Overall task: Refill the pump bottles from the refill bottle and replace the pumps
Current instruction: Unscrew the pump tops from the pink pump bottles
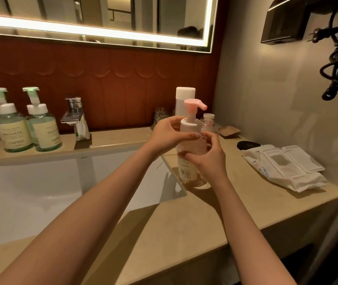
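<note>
On the counter (184, 223), right of centre by the sink (40, 182), stands the pink pump bottle (186, 167), probably so that its base takes the twisting load. A tall white bottle (185, 97) is just behind it, and two green pump bottles (12, 128) sit at far left with their pumps on. The right hand (207, 157) wraps the bottle's body to steady it, while the left hand (168, 134), wrist bent, grips the pump collar, apparently to turn it.

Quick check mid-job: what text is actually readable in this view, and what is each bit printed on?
"YAPING": label of the left green pump bottle.
"YAPIN", cut off: second green pump bottle.
"PURE W" / "WET W", cut off: wipes pack.
Barcode on the pink pump bottle: digits too small.
Smaller label lines and the sink rim mark: blurred.
</note>
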Demonstrator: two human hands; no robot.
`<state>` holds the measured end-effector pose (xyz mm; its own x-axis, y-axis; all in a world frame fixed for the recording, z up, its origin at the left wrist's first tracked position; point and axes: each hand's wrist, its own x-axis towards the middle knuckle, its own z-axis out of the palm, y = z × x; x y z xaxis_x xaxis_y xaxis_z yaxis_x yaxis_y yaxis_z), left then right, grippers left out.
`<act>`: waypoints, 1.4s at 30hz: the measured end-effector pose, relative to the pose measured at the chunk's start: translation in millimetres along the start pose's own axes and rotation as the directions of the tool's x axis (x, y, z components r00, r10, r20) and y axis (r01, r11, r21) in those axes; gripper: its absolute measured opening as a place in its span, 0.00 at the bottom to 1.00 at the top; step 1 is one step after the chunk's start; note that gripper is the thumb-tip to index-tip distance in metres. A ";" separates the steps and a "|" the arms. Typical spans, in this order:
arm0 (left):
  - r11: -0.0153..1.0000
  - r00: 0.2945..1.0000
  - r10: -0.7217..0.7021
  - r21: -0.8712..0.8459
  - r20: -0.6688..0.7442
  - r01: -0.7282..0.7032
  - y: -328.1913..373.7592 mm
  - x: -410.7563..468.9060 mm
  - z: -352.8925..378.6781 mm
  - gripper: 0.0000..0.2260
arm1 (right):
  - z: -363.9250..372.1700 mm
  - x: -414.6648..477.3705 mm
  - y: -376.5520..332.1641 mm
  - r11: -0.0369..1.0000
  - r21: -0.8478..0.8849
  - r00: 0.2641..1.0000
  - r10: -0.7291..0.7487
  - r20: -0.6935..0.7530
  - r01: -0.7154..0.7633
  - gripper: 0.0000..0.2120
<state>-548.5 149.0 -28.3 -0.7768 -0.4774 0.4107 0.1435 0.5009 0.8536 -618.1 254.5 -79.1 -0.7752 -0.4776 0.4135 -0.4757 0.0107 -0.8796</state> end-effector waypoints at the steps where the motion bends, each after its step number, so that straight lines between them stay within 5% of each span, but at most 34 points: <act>1: 1.000 0.999 0.003 -0.005 -0.042 -0.004 -0.4 0.5 1.5 0.21 | 1.0 0.1 0.3 1.000 -0.015 1.000 0.003 0.000 -0.003 0.35; 7: 0.979 0.954 -0.068 -0.203 -0.291 0.008 16.2 10.7 -2.7 0.21 | -3.0 -0.2 -0.4 0.999 0.015 1.000 0.030 -0.006 -0.030 0.36; 11: 0.833 0.928 -0.199 -0.554 -0.316 -0.009 33.5 16.7 -24.2 0.15 | -6.0 1.7 -1.9 0.996 0.065 0.998 0.064 -0.016 -0.063 0.36; 17: 0.805 0.858 -0.242 -0.587 -0.453 -0.083 30.8 26.9 -44.7 0.22 | -6.3 2.2 -3.4 0.994 0.064 0.997 0.083 -0.003 -0.083 0.38; 20: 0.916 0.816 -0.154 -0.390 -0.558 -0.093 24.6 32.7 -51.6 0.25 | -8.2 2.3 -2.3 0.994 0.066 0.996 0.091 -0.012 -0.090 0.38; 22: 0.995 0.851 0.047 -0.047 -0.523 -0.084 18.3 33.3 -56.8 0.28 | -9.2 2.6 -1.1 0.993 0.067 0.995 0.100 -0.015 -0.099 0.39; 24: 0.954 0.939 0.159 0.291 -0.304 -0.068 12.5 30.6 -58.0 0.34 | -11.1 3.5 0.0 0.990 0.070 0.993 0.122 -0.004 -0.122 0.40; 27: 0.828 0.997 0.068 0.559 -0.028 -0.041 3.4 25.6 -44.3 0.40 | -17.1 4.4 -0.2 0.981 0.104 0.987 0.163 0.010 -0.163 0.41; 32: 0.725 0.992 -0.123 0.683 -0.006 0.094 -29.9 28.3 -15.7 0.25 | -21.8 2.4 1.0 0.978 0.118 0.985 0.170 0.013 -0.171 0.40; 42: 0.665 0.977 -0.214 0.730 -0.013 0.155 -68.8 45.8 36.4 0.24 | -28.9 9.9 8.5 0.961 0.130 0.968 0.249 -0.016 -0.245 0.41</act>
<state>-616.2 119.0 -79.8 -0.7817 -0.5825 0.2228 -0.4727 0.7864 0.3975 -641.8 275.3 -75.7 -0.8760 -0.4453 0.1850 -0.2131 0.0133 -0.9769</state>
